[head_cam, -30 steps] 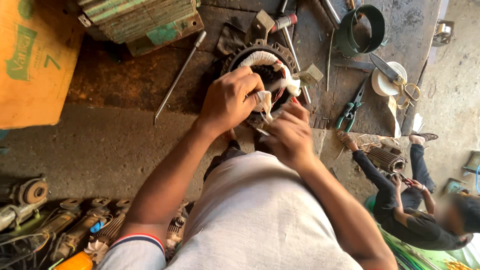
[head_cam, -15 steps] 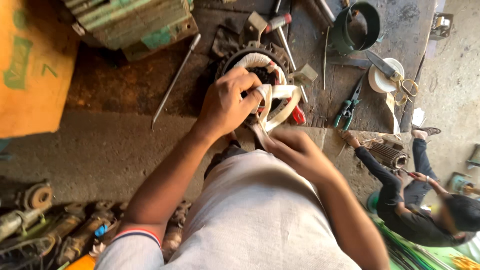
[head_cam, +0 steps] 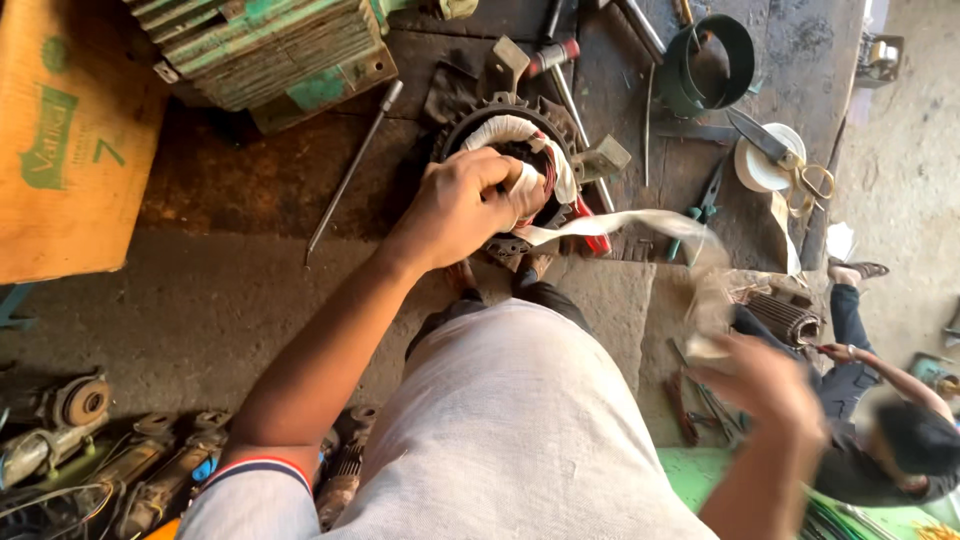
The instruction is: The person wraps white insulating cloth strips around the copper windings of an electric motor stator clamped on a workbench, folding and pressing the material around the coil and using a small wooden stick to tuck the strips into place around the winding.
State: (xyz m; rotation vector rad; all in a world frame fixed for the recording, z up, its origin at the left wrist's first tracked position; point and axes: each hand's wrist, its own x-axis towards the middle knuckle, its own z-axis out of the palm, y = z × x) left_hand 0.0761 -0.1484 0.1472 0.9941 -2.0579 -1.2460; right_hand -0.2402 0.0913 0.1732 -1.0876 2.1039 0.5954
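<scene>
R hand (head_cam: 765, 385) has swung out from the stator (head_cam: 510, 180) since 0.5 s ago, drawing the white tape (head_cam: 625, 222) taut to the right. It's blurred, so prob. pinching the tape end, can't tell for sure. L hand (head_cam: 465, 205) stays clenched on the taped winding; stator sits on the bench (head_cam: 250, 190).

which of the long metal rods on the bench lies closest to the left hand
The plain steel rod lying diagonally just left of the left hand; the other rods sit up by the dark ring.
</scene>
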